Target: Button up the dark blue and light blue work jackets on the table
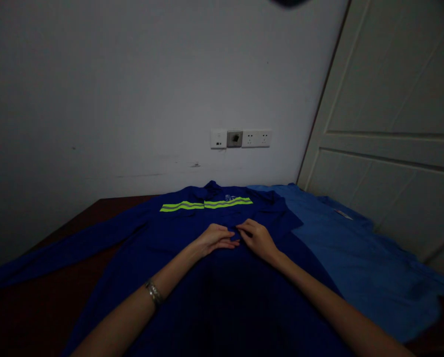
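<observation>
A dark blue work jacket (177, 233) lies spread out, collar away from me, with yellow-green and grey reflective strips (228, 203) across its chest. My left hand (216, 238) is over the middle of the jacket front, thumb and fingers closed around a bit of its blue cloth. Just to its right, my right hand (257, 239) pinches cloth of the same jacket between thumb and fingertips. The two sets of fingertips nearly meet. What exactly is pinched, an edge or a fastening, is too dark and small to make out.
Lighter blue garments (341, 253) lie to the right, partly beneath the jacket. Under everything is a dark reddish table (77, 277), set against a pale wall (133, 99) with sockets (256, 138). A panelled white door (393, 99) stands at the right.
</observation>
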`<state>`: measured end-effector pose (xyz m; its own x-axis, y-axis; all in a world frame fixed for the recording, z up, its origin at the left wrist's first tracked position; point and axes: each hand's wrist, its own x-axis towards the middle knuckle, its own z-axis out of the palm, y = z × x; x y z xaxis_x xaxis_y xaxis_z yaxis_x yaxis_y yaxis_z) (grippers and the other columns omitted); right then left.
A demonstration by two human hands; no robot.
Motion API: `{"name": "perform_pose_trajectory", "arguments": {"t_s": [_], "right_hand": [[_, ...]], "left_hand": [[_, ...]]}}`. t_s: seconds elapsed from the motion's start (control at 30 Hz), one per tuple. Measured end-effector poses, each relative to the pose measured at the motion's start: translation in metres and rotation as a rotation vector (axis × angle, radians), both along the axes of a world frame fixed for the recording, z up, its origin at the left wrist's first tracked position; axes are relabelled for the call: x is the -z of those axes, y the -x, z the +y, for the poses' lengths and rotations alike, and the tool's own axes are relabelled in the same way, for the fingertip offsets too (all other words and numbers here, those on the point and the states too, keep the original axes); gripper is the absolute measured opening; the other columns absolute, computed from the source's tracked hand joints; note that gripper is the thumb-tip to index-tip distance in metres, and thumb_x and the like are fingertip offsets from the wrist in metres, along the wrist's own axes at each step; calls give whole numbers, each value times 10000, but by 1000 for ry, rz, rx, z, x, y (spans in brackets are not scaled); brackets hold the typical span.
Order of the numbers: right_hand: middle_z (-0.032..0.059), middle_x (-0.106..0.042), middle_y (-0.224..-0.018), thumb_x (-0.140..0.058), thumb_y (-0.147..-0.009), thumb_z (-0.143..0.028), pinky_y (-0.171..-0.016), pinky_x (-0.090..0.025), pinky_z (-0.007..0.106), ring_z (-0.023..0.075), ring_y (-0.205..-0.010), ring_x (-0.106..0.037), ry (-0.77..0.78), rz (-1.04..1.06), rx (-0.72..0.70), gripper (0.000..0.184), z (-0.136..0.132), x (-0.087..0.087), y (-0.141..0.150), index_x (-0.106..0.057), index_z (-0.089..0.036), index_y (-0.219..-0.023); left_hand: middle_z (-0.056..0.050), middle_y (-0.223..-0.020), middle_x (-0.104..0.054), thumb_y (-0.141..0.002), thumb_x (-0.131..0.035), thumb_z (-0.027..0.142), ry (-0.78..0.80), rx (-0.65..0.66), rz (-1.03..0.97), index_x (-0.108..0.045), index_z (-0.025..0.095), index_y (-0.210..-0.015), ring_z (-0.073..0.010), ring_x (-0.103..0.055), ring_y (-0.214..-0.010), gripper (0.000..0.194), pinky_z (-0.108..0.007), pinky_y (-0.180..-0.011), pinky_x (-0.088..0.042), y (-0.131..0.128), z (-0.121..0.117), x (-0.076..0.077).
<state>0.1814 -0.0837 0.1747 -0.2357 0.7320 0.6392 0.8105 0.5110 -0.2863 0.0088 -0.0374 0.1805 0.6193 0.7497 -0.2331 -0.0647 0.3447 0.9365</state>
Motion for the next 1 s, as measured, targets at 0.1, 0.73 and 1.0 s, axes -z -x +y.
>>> {"name": "perform_pose_trajectory", "arguments": {"t_s": [0.1,0.73,1.0], "right_hand": [[39,-629,-742,-504,-762,-186,-650,-447,252,135,-675,-576,154,338,-27,179,4,2,4,-662,-173,-847],[-100,-428,-435,-650,-500,-194,-401,-255,182,37,-372,-345,827,1045,18,258,0,-13,12,-483,-180,-696],[-119,-377,-367,-612,-464,-165,-378,-163,196,38,-336,-290,824,1048,-33,255,5,-10,11,-455,-190,-663]], "left_hand": [[-98,-648,-647,-640,-696,149,-15,-41,-4,-496,92,-633,-222,-662,-724,208,-276,-663,-528,-1,1,3],[25,-423,-508,-592,-698,264,-247,-139,151,-473,122,-564,-170,-632,-517,267,-185,-446,-455,-5,-5,9],[34,-416,-475,-573,-703,255,-209,-117,88,-478,113,-536,-169,-626,-509,268,-191,-455,-464,-4,-4,11]]}}
